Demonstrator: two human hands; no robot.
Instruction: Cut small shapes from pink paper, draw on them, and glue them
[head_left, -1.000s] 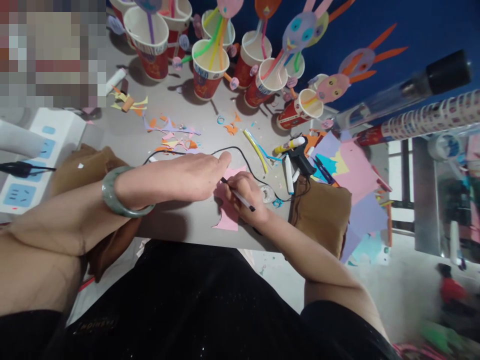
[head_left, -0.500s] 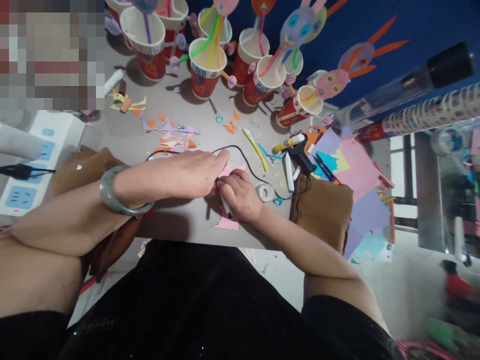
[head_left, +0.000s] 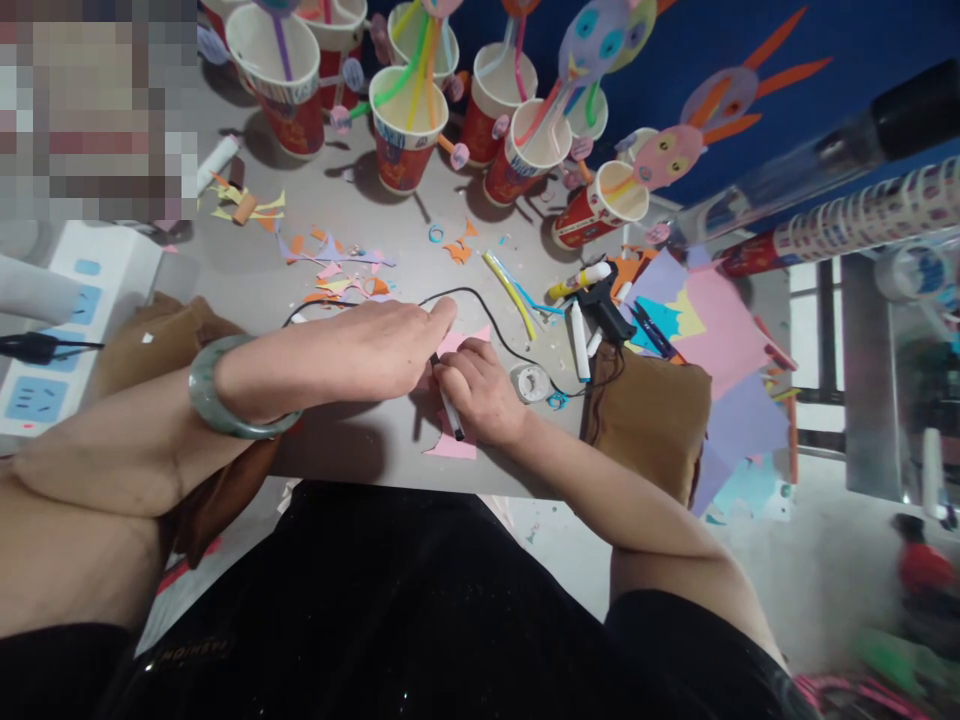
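My right hand [head_left: 480,390] is closed around a slim white marker [head_left: 450,412] with a dark lower end. The marker slants over a strip of pink paper [head_left: 454,447] on the table; the hands cover the strip's middle. My left hand [head_left: 390,345], with a green bangle [head_left: 206,390] on its wrist, lies against the marker's upper dark end. Its thumb shows along the top, while the other fingers curl underneath, and what they hold is hidden.
Red paper cups [head_left: 409,150] with straws and paper faces stand at the back. Paper scraps [head_left: 330,255], a roll of tape [head_left: 530,382], a glue gun [head_left: 606,305] with a black cord, and coloured sheets [head_left: 731,340] lie around. A power strip [head_left: 82,310] is at left.
Both hands and the marker keep nearly the same pose. The view has shifted slightly, so the cups sit a little higher and farther left.
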